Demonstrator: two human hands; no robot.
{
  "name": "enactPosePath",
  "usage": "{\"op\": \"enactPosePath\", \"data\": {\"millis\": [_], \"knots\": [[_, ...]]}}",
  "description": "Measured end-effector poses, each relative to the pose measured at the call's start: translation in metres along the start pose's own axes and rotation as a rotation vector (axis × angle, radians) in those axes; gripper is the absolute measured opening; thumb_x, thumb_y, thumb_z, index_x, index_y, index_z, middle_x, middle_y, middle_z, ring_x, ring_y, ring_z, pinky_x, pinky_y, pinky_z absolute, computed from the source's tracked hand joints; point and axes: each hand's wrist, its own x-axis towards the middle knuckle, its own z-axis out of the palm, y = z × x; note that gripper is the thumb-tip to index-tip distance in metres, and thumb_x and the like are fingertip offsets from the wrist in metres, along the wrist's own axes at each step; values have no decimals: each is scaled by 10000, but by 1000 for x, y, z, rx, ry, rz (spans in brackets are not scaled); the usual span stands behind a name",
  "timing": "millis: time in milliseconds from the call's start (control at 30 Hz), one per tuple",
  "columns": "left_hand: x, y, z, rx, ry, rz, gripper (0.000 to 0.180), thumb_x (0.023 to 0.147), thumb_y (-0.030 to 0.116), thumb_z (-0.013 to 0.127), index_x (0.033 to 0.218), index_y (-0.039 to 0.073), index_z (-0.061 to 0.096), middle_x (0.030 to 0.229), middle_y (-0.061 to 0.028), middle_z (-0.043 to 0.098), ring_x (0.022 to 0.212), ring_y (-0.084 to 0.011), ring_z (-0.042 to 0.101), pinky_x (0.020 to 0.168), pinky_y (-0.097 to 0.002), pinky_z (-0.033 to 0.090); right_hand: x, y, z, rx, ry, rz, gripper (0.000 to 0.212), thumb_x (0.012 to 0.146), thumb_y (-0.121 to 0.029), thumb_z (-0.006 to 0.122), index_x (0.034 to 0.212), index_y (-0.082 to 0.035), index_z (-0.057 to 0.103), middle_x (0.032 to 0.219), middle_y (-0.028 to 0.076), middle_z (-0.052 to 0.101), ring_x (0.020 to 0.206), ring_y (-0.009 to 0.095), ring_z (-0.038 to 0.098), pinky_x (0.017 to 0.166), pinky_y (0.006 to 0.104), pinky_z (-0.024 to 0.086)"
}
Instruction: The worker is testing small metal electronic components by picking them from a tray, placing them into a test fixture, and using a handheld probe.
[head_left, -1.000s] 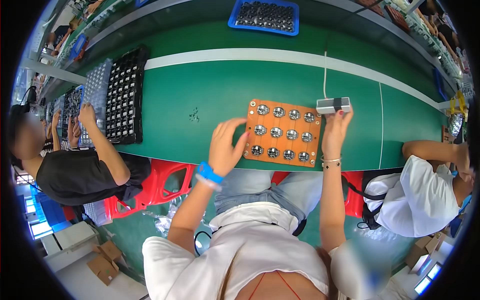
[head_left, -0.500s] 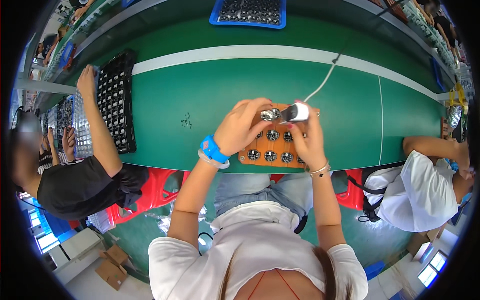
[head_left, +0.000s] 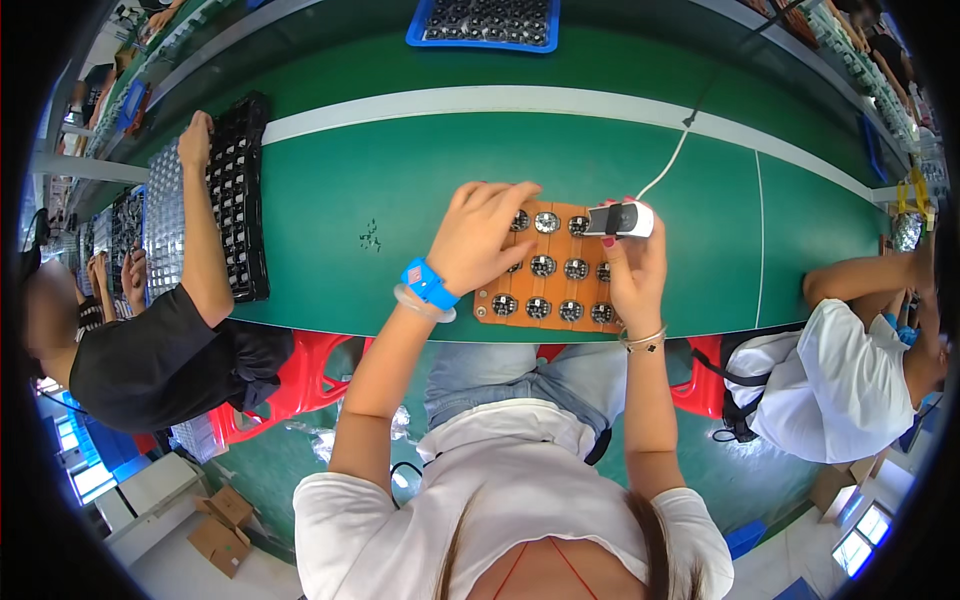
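A flat orange-brown board (head_left: 556, 290) holds rows of small round circuit parts (head_left: 543, 266) near the table's front edge. My left hand (head_left: 482, 235) rests over the board's left side, fingers stretched and thumb apart; nothing shows in its grasp, though it hides some of the parts. Beside its fingertips, in the far row, lies a brighter silvery round part (head_left: 546, 222). At the board's far right corner, my right hand (head_left: 636, 268) grips a white corded handheld device (head_left: 622, 219) with a dark grey face. A white cable (head_left: 668, 166) runs from it toward the back.
Small dark bits (head_left: 371, 236) lie left on the green table (head_left: 345, 180). A black compartment tray (head_left: 240, 200) stands farther left, where a co-worker's arm (head_left: 205, 230) reaches. A blue tray (head_left: 482, 42) of parts sits at the back. Another person (head_left: 835, 365) sits at right.
My right hand has moved right with the device, away from the silvery part. My left hand has drawn slightly left, its fingers now off that part. The co-worker's hand at left has shifted.
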Motion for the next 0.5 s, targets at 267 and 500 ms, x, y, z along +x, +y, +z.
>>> {"op": "enactPosePath", "data": {"millis": [267,500], "knots": [[12,2,20,-146,-40,40,455,772,103,687,1170,87,467,988,-98,668,981,-275,599,990,-422,363,1,3,-12,-220,-98,20,358,829,31,575,1174,-51,527,1084,106,586,980,224,596,852,316,474],[16,12,3,-428,-37,-92,453,790,42,668,1176,49,433,1020,-124,661,938,-309,641,826,-374,516,-1,11,-9,-333,-77,-45,362,823,10,586,1175,-56,537,1054,120,603,954,249,612,810,321,486]]}}
